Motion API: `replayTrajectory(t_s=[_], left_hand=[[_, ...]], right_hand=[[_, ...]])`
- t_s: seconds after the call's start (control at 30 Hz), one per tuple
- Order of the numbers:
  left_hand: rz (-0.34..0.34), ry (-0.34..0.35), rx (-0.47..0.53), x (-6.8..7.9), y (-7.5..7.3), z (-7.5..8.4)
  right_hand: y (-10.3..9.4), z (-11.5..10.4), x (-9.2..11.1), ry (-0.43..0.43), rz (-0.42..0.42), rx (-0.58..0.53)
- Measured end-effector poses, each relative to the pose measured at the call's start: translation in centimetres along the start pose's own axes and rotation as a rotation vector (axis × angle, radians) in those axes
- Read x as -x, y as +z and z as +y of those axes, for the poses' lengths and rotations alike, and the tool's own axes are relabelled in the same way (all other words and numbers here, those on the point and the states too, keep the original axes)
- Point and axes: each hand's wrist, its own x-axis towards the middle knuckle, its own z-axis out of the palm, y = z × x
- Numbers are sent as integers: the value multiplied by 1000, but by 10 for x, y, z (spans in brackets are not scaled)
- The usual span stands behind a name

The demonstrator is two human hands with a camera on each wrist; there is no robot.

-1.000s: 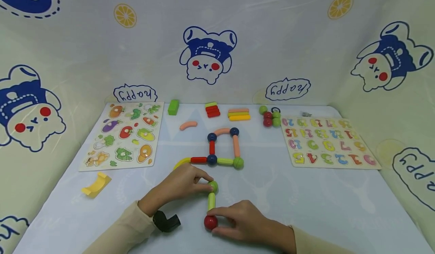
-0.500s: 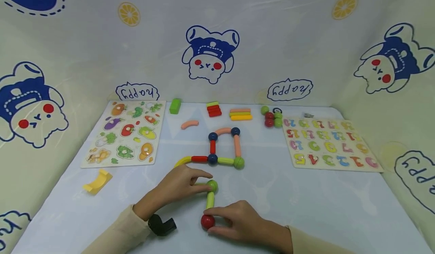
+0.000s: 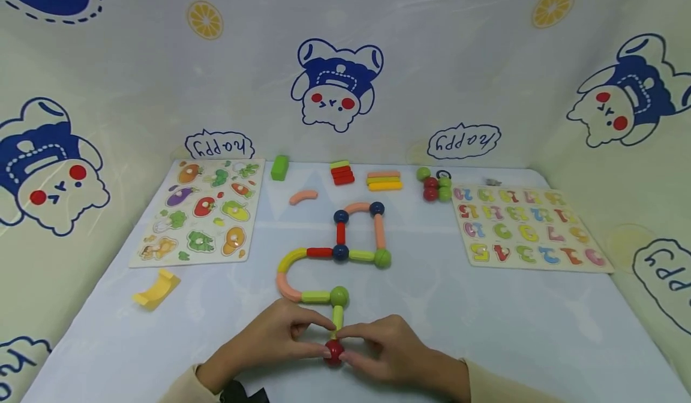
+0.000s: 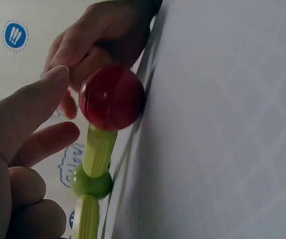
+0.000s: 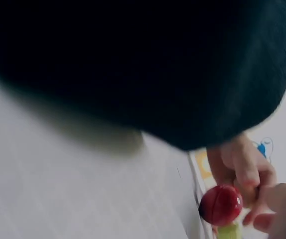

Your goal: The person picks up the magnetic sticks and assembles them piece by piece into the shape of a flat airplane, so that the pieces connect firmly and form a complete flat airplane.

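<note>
A chain of toy building sticks and balls lies on the table. Its nearest end is a red ball [image 3: 334, 352], joined by a light green stick [image 3: 337, 316] to a green ball [image 3: 339, 296]. My right hand [image 3: 388, 349] grips the red ball from the right, with thumb on its side and index at the stick joint. From the left, my left hand [image 3: 270, 340] brings thumb and index up to the same ball. In the left wrist view, the left fingertips [image 4: 58, 74] stand apart beside the red ball [image 4: 112, 97]. Firm contact of the left hand cannot be confirmed.
The chain continues through curved pieces [image 3: 283, 274] to a closed loop with blue balls [image 3: 341, 252]. Spare sticks [image 3: 384, 181] and spare balls [image 3: 430, 188] lie at the back. Vegetable [image 3: 200, 211] and number [image 3: 531, 229] puzzle boards flank them. A yellow curved block [image 3: 156, 289] lies left.
My left hand has left the green ball and moved nearer, to the red ball, uncovering the curved pieces. My right hand stays at the red ball.
</note>
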Motion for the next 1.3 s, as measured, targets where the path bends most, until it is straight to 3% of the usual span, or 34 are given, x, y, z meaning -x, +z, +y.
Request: replayTrajectory(t_s=[0.13, 0.27, 0.47, 0.57, 0.77, 0.93, 1.13, 1.3], left_hand=[[-46, -7, 31, 0, 5, 1], [-96, -4, 54, 0, 7, 1], [-120, -1, 9, -3, 8, -1], [-134, -31, 2, -3, 8, -3], [-153, -57, 47, -1, 9, -3], [-145, -39, 63, 2, 13, -3], [-131, 10, 30, 1, 14, -3], [-142, -28, 52, 2, 10, -4]], right_hand=[[-10, 3, -3, 71, 94, -24], [-30, 14, -20, 181, 137, 55], [-76, 56, -92, 399, 115, 112], [-88, 84, -136, 506, 45, 154], [-73, 129, -209, 641, -217, 297], [-46, 143, -239, 712, -371, 406], [-27, 150, -250, 674, -406, 536], [-30, 146, -249, 601, -375, 566]])
